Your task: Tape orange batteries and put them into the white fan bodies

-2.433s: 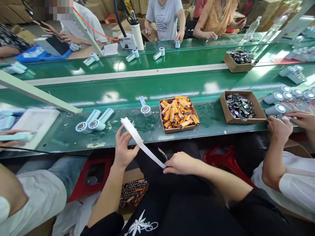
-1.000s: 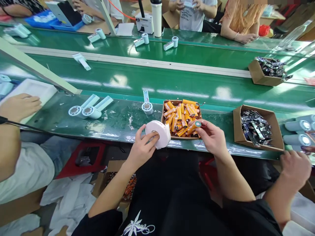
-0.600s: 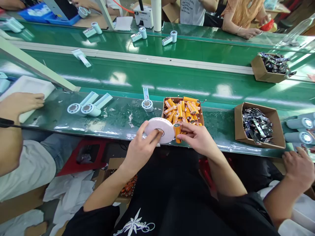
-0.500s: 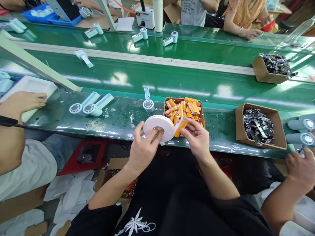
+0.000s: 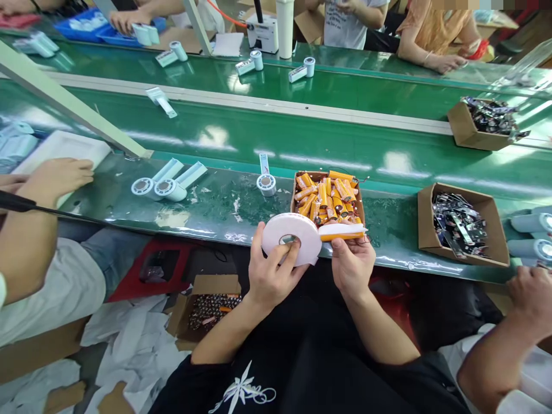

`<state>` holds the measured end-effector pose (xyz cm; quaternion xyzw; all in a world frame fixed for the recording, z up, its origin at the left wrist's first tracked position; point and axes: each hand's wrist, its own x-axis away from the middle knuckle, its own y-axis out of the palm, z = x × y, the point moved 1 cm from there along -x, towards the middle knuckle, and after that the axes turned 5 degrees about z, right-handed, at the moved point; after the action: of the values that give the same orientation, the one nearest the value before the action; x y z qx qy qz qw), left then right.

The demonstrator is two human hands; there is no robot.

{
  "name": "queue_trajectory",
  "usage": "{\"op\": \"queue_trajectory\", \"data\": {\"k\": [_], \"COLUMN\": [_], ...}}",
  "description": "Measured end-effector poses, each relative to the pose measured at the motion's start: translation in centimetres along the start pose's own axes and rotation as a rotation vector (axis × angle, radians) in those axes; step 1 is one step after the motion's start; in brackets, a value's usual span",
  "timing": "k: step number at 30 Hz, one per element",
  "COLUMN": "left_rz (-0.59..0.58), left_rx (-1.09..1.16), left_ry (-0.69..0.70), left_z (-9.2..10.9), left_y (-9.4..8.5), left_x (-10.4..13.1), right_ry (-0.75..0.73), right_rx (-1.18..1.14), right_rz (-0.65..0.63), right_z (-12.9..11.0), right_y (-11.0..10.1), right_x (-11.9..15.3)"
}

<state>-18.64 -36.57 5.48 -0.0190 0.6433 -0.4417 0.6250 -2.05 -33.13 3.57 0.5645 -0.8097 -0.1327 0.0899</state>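
Observation:
My left hand [image 5: 276, 267] grips a roll of white tape [image 5: 297, 227], with fingers through its centre hole. In my right hand [image 5: 354, 265] is an orange battery [image 5: 342, 235], lying sideways with a strip of white tape along its upper side. The battery's left end is close to the roll's right edge. Just behind it stands a cardboard box of orange batteries [image 5: 330, 198]. To the left of that box, a pale blue fan-like part [image 5: 266, 183] rests on the green bench.
Two pale blue parts [image 5: 170, 187] lie to the left, near a co-worker's hand [image 5: 64, 175]. A box of metal pieces [image 5: 495, 230] sits to the right, beside another person's hand [image 5: 532, 293]. Behind runs a green conveyor [image 5: 302, 138].
The battery has turned from tilted to sideways, and white tape now lies along it. My left hand and the roll are lower and further right in view.

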Motion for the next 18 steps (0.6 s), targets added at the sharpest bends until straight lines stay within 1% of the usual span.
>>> {"op": "queue_trajectory", "data": {"k": [2,3,4,5,6,7,8,9,10,11,12,13,15,16,17,18], "left_rz": [-0.029,-0.058,-0.086,-0.112,-0.138,-0.158,-0.188,-0.219,-0.237,-0.246,-0.243,-0.24,-0.254,-0.316,-0.411,-0.56], "left_rx": [0.046,0.075,0.087,0.071,0.031,-0.025,-0.08,-0.098,-0.107,-0.115,-0.129,-0.151,-0.197,-0.223,-0.252,-0.295], "left_ry": [0.019,0.024,0.015,-0.016,-0.067,-0.131,-0.198,-0.233,-0.261,-0.282,-0.3,-0.32,-0.348,-0.361,-0.376,-0.408], "left_z": [0.3,0.0,-0.8,-2.3,-4.3,-6.8,-9.4,-12.1,-14.4,-16.3,-17.7,-18.5,-18.9,-18.7,-18.6,-18.5], "left_y": [0.3,0.3,0.2,0.0,-0.4,-0.9,-1.4,-1.8,-1.9,-1.8,-1.2,-0.2,2.8,4.7,6.6,8.4], "left_x": [0.8,1.5,2.4,3.4,4.5,5.4,6.0,6.3,6.1,5.4,4.3,2.7,-1.4,-3.6,-5.8,-7.9], "right_ry": [-0.015,-0.069,-0.158,-0.287,-0.455,-0.579,-0.631,-0.629,-0.586,-0.509,-0.425,-0.351,-0.238,-0.208,-0.192,-0.182], "right_rx": [-0.016,-0.011,-0.006,-0.001,-0.024,-0.061,-0.079,-0.074,-0.063,-0.045,-0.033,-0.037,-0.076,-0.096,-0.11,-0.114], "right_rz": [0.022,0.037,0.062,0.1,0.165,0.212,0.228,0.222,0.211,0.202,0.203,0.218,0.251,0.258,0.263,0.272], "right_z": [-1.0,-2.2,-3.8,-5.6,-7.5,-9.2,-10.4,-11.0,-11.0,-10.5,-9.6,-8.4,-6.1,-5.1,-4.5,-4.1], "right_y": [-0.6,-1.3,-2.5,-3.9,-5.7,-7.4,-9.0,-10.4,-11.4,-12.0,-12.4,-12.4,-12.2,-12.2,-12.2,-12.5], "right_x": [-1.7,-3.1,-4.8,-6.5,-8.0,-9.2,-10.1,-10.5,-10.4,-10.0,-9.4,-8.7,-7.3,-6.7,-6.3,-6.1]}}
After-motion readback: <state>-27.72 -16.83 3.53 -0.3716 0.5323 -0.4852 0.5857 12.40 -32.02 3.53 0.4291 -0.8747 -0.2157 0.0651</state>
